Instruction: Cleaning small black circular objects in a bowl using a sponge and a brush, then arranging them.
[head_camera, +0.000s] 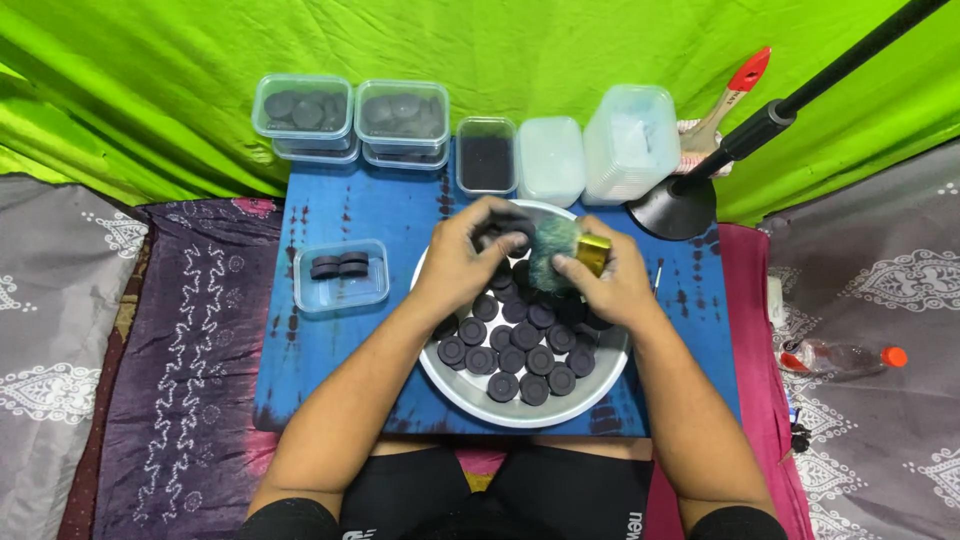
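Over the white round bowl (600, 392) of dark discs, the left hand (462, 258) pinches a small black round disc (497, 232) by its rim, likely light, stiff and crumbly, while the right hand's (612, 283) fingers wrap a gold-ferruled, soft-bristled brush (562, 252).

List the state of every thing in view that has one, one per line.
left hand: gripping a black disc
right hand: gripping a brush, bristles on the disc
bowl: holding many discs
small tub: open, two discs inside
rear tubs: lidded, stacked
bottle: capped, lying down
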